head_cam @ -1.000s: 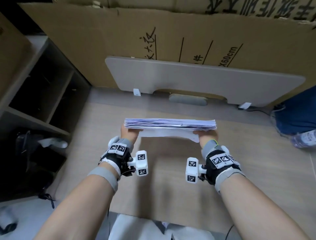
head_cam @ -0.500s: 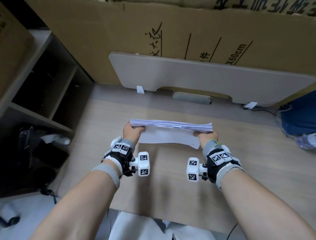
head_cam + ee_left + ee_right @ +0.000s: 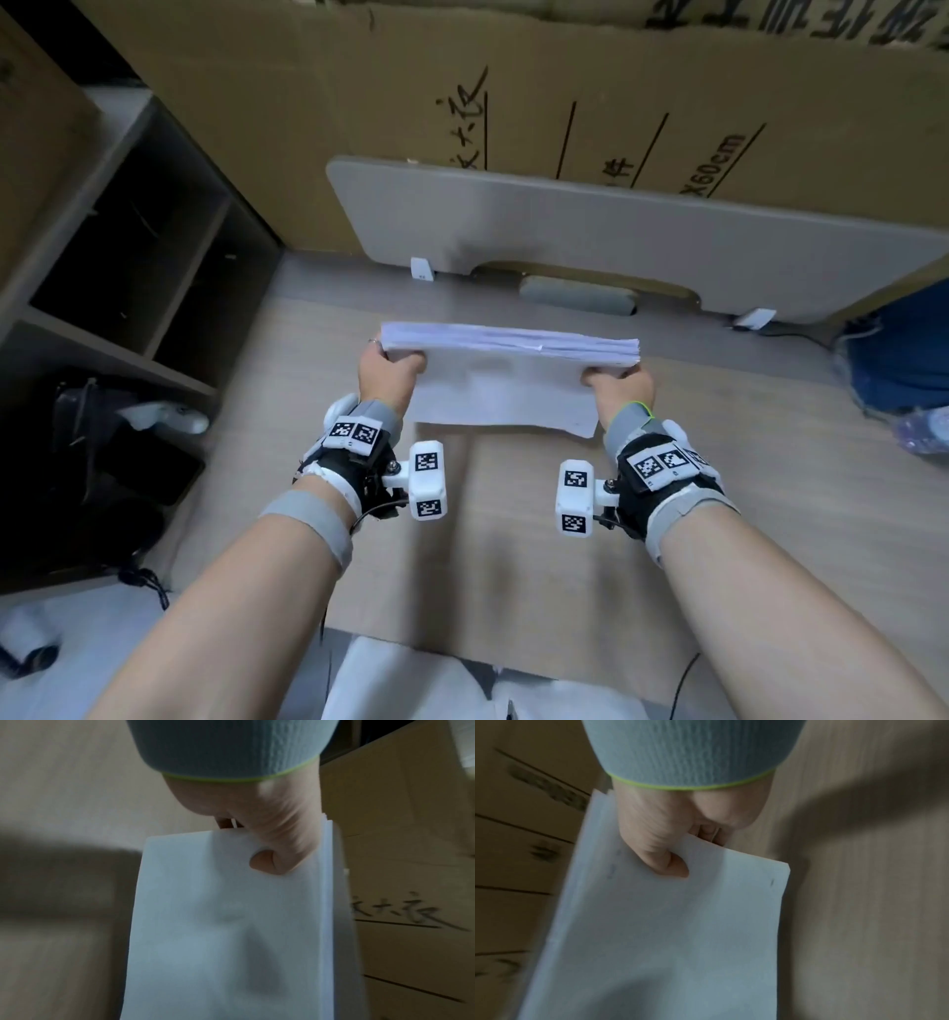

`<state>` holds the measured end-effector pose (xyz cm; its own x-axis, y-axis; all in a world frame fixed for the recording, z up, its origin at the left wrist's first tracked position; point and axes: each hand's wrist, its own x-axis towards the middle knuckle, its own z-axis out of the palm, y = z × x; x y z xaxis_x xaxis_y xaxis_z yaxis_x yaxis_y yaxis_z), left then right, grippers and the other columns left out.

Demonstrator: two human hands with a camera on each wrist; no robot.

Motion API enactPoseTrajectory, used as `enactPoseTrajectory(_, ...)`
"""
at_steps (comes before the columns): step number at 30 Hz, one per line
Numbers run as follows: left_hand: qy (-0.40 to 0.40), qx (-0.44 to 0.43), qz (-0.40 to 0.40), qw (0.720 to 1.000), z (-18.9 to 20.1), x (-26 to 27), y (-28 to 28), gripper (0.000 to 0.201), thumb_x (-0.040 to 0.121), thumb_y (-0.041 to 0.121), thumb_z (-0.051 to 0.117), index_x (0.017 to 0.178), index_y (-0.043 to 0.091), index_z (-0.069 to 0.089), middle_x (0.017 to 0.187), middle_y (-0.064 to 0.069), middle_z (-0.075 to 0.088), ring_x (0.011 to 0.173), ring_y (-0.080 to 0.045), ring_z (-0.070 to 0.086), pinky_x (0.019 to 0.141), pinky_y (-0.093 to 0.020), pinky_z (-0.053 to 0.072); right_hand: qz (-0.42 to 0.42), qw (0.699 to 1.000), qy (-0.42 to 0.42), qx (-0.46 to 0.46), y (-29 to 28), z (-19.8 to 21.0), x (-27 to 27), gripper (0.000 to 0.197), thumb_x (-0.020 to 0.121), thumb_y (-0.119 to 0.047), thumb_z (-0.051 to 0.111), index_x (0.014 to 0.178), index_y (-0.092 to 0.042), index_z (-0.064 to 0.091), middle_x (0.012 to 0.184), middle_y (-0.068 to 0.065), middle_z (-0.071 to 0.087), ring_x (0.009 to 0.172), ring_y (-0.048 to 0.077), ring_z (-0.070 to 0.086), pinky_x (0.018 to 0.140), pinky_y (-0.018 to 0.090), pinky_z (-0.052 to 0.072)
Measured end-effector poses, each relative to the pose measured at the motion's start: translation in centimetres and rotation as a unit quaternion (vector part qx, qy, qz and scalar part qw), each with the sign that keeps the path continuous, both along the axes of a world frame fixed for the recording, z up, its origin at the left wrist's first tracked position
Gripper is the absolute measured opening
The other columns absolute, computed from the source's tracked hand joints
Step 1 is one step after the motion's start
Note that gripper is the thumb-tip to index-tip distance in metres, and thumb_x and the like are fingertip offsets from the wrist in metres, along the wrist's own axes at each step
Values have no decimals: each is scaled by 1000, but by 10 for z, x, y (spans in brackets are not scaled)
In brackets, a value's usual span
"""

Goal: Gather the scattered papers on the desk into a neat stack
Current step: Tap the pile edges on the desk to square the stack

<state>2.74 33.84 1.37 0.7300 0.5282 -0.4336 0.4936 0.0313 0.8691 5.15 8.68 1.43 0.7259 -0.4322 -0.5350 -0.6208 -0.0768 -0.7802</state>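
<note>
The left hand and right hand each close their grip on one end of the paper stack, thumbs on the near sheet (fingers hidden behind), holding it on edge above the desk; shelf compartments at left look dark

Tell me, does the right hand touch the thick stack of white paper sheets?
Touching. In the right wrist view the right hand grips the thick stack of white paper sheets, thumb pressed on its face.

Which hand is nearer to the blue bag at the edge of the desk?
Right. The right hand grips the paper stack at the end toward the blue bag; the left hand grips the far end.
</note>
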Motion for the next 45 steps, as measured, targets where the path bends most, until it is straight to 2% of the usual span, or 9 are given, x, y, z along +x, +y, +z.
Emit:
enactPoseTrajectory(5,79,47,2,996,-51,-17,2,26,67,9,62,92,13,66,84,-4,65,78,-22,57,74,-30,48,32,997,68,18,2,-40,-3,33,86,0,62,63,-16,45,82,5,54,76,17,48,66,17,41)
enactPoseTrajectory(11,19,47,25,998,3,3,3,18,75,5,63,92,7,66,76,-2,60,71,-21,50,66,-29,43,19,999,38,-10,4,3,9,24,73,3,70,58,-10,56,77,8,61,71,20,51,69,33,47)
enactPoseTrajectory(16,-20,11,-8,1000,30,14,15,15,75,14,69,89,15,66,81,-1,67,73,-20,59,69,-31,51,24,999,-28,-4,1,31,21,15,63,-7,71,77,-9,65,80,7,66,70,22,59,71,37,53)
enactPoseTrajectory(20,68,-32,-38,996,8,-4,25,40,70,27,80,106,12,72,98,-8,75,88,-29,71,74,-40,58,115,992,-60,2,-5,16,14,15,64,-16,67,78,-21,66,78,0,72,68,18,61,69,36,56)
enactPoseTrajectory(25,109,-10,-61,992,-24,-43,31,37,75,3,79,107,11,63,92,-5,65,78,-19,60,59,-23,47,260,963,-24,-72,-12,8,2,23,70,-24,71,93,-28,72,86,-4,76,80,21,72,76,37,59)
enactPoseTrajectory(33,141,56,-336,930,-14,-31,17,48,62,34,93,101,18,72,92,6,72,84,-14,66,81,-29,52,449,892,9,-60,23,31,8,16,73,-21,77,77,-34,69,83,-9,74,76,14,69,84,40,59)
enactPoseTrajectory(36,152,29,-334,930,-5,-26,1,37,63,31,93,78,10,67,72,-1,64,67,-20,60,68,-30,47,441,896,9,-57,29,32,9,13,69,-25,78,75,-33,71,85,-8,76,83,18,73,84,42,59)
enactPoseTrajectory(41,138,-6,-296,945,-1,-27,-5,53,58,30,95,87,-7,70,75,-14,71,67,-29,68,68,-39,58,321,932,-27,-165,25,32,7,38,60,-46,76,96,-40,66,88,-18,71,101,14,63,91,33,50)
enactPoseTrajectory(45,106,-60,-214,969,6,-26,0,49,62,23,93,98,-3,73,93,-18,76,84,-32,75,74,-40,61,130,965,-40,-222,6,19,-10,105,53,-61,78,142,-33,32,142,-2,46,135,24,38,114,42,28)
